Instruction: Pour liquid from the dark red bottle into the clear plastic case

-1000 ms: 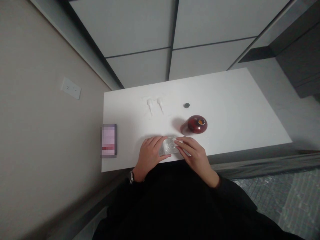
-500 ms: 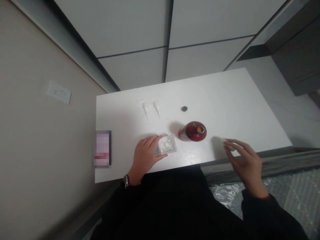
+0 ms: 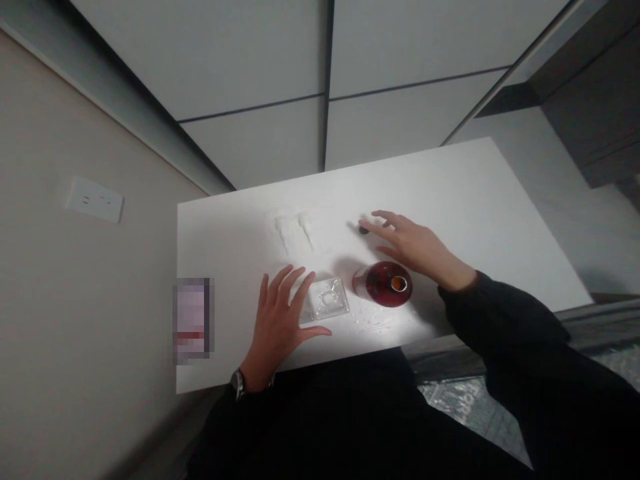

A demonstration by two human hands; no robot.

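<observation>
My left hand (image 3: 279,310) is open with its fingers spread, just left of a clear, square-topped container (image 3: 330,299) that looks like glass or plastic. Whether a fingertip touches the container I cannot tell. A dark red bottle (image 3: 385,285) stands uncapped to the right of it, its round mouth showing orange inside. Beyond the bottle, my right hand (image 3: 407,243) stretches over a small black cap (image 3: 364,229). Its fingers are apart, with the index fingertip at the cap, which lies on the white table (image 3: 465,193).
Two white pump heads (image 3: 293,230) lie toward the back of the table. Wet drops (image 3: 373,320) are on the surface near the front edge. A blurred-out rectangular object (image 3: 193,317) rests at the left edge, beside the wall with a socket (image 3: 95,199).
My right hand has swung from the right front to the black cap, and the small white thing it held is out of sight. My left hand has loosened from the clear container and spread.
</observation>
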